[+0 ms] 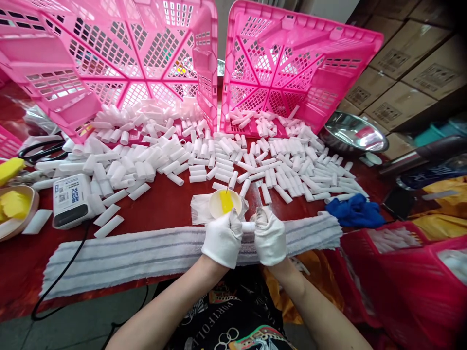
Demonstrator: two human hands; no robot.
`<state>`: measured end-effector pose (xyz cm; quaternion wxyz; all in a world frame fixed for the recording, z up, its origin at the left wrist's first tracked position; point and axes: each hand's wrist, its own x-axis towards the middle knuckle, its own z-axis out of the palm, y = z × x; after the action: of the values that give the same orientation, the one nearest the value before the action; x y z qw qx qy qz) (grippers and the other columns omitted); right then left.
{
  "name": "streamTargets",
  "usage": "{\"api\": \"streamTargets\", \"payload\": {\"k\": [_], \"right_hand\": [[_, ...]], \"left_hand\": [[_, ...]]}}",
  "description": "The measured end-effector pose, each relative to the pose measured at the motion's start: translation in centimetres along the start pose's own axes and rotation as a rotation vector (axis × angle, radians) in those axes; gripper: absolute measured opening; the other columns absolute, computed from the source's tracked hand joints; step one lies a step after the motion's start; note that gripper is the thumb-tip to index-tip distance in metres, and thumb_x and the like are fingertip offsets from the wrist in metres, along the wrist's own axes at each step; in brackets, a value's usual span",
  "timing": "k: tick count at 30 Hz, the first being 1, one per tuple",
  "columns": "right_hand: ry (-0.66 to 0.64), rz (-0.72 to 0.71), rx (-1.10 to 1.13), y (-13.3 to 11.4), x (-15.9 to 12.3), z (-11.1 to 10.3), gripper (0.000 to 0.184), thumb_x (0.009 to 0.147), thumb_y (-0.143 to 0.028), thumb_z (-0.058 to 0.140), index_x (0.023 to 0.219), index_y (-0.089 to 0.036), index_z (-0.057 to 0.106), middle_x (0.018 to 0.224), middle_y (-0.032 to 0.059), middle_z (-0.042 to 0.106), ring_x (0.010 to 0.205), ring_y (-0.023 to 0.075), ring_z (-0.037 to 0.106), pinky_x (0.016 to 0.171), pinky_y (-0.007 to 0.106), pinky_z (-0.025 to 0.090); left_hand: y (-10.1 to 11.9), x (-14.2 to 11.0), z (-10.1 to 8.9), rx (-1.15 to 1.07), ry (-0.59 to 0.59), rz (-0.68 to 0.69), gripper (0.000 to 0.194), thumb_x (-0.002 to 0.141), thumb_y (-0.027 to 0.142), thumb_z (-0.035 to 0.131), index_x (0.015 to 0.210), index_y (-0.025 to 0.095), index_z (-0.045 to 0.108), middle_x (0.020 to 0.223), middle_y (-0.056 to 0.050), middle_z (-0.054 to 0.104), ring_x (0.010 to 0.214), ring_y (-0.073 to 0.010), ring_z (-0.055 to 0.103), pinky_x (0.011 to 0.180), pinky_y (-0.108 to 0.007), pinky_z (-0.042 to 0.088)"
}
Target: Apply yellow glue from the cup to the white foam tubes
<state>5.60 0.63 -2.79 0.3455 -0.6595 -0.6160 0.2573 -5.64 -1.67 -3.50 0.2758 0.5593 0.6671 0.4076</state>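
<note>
Both my hands wear white gloves and meet over a long white towel (pixel 146 253) at the near table edge. My left hand (pixel 222 239) and my right hand (pixel 270 236) are each closed on an end of one small white tube (pixel 248 226) held between them. Just beyond sits a small white cup (pixel 218 206) with a yellow brush or sponge stick (pixel 226 200) standing in it. Several white tubes (pixel 204 155) lie heaped across the red table (pixel 160 197).
Two pink baskets (pixel 120 53) (pixel 292 68) lean tipped at the back. A white device (pixel 71 199) with a black cord, scissors (pixel 40 150) and a bowl of yellow sponges (pixel 14 206) sit left. A steel bowl (pixel 352 131), blue cloth (pixel 355 211) and red crates (pixel 401 272) lie right.
</note>
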Motion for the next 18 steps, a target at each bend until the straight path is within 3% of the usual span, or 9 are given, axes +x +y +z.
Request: {"api": "streamTargets", "payload": {"k": [3, 6, 7, 9, 11, 13, 15, 18], "right_hand": [[-0.011, -0.010, 0.025, -0.8, -0.1, 0.4, 0.037, 0.087, -0.041, 0.029, 0.056, -0.022, 0.040, 0.052, 0.0012, 0.052, 0.046, 0.0119, 0.047, 0.046, 0.024, 0.036], [-0.034, -0.005, 0.026, -0.4, -0.3, -1.4, 0.037, 0.086, -0.045, 0.032, 0.059, -0.022, 0.042, 0.054, 0.0019, 0.053, 0.047, 0.0126, 0.049, 0.046, 0.024, 0.037], [-0.047, -0.006, 0.007, 0.3, -0.4, -2.8, 0.036, 0.086, -0.046, 0.033, 0.061, -0.022, 0.044, 0.055, 0.0025, 0.053, 0.048, 0.0132, 0.049, 0.046, 0.025, 0.037], [-0.115, -0.025, -0.078, 2.5, -0.7, -6.8, 0.034, 0.085, -0.047, 0.036, 0.064, -0.023, 0.047, 0.056, 0.0038, 0.053, 0.048, 0.0145, 0.050, 0.044, 0.027, 0.036], [-0.243, -0.021, -0.258, 5.2, -0.6, -11.2, 0.036, 0.084, -0.048, 0.038, 0.059, -0.024, 0.048, 0.049, 0.0033, 0.049, 0.043, 0.0147, 0.046, 0.043, 0.029, 0.034], [-0.327, -0.123, -0.398, 7.6, 0.0, -14.1, 0.034, 0.076, -0.049, 0.049, 0.052, -0.025, 0.053, 0.048, 0.0053, 0.051, 0.043, 0.0160, 0.046, 0.045, 0.033, 0.033], [-0.266, -0.158, -0.382, 8.7, 1.4, -14.2, 0.031, 0.074, -0.048, 0.051, 0.054, -0.025, 0.057, 0.057, 0.0085, 0.058, 0.054, 0.0186, 0.053, 0.053, 0.035, 0.036], [-0.115, -0.070, -0.221, 8.3, 4.8, -9.3, 0.028, 0.080, -0.043, 0.046, 0.077, -0.020, 0.063, 0.069, 0.0089, 0.063, 0.064, 0.0186, 0.058, 0.060, 0.032, 0.040]], "left_hand": [[0.4, -0.4, 0.0, 0.029, -0.013, 0.045, 0.037, 0.086, 0.038, 0.033, 0.059, 0.020, 0.050, 0.056, -0.005, 0.052, 0.053, -0.0138, 0.043, 0.061, -0.030, 0.037], [0.6, -0.5, -0.8, -0.001, -0.174, 0.106, 0.036, 0.087, 0.035, 0.031, 0.066, 0.019, 0.055, 0.061, -0.005, 0.056, 0.056, -0.0149, 0.049, 0.062, -0.030, 0.040], [0.4, -0.2, -1.4, -0.014, -0.224, 0.131, 0.035, 0.088, 0.034, 0.031, 0.072, 0.019, 0.058, 0.066, -0.006, 0.059, 0.060, -0.0157, 0.052, 0.064, -0.029, 0.041], [-0.7, 1.2, -3.5, 0.016, -0.218, 0.177, 0.029, 0.087, 0.032, 0.035, 0.089, 0.019, 0.061, 0.082, -0.007, 0.063, 0.075, -0.0177, 0.057, 0.071, -0.029, 0.044], [-2.8, 3.6, -6.3, 0.178, -0.046, 0.189, 0.030, 0.085, 0.029, 0.039, 0.105, 0.020, 0.059, 0.099, -0.008, 0.062, 0.088, -0.0202, 0.056, 0.080, -0.031, 0.043], [-5.4, 6.7, -9.0, 0.477, 0.059, 0.159, 0.032, 0.082, 0.025, 0.041, 0.107, 0.022, 0.061, 0.105, -0.008, 0.059, 0.091, -0.0236, 0.054, 0.083, -0.036, 0.040], [-7.8, 9.5, -10.9, 0.683, 0.054, 0.171, 0.034, 0.079, 0.019, 0.041, 0.105, 0.025, 0.062, 0.114, -0.007, 0.057, 0.095, -0.0267, 0.051, 0.082, -0.038, 0.038], [-9.9, 12.1, -11.5, 0.792, -0.036, 0.238, 0.032, 0.079, 0.019, 0.041, 0.100, 0.024, 0.064, 0.110, -0.006, 0.060, 0.098, -0.0287, 0.048, 0.081, -0.038, 0.036]]}}
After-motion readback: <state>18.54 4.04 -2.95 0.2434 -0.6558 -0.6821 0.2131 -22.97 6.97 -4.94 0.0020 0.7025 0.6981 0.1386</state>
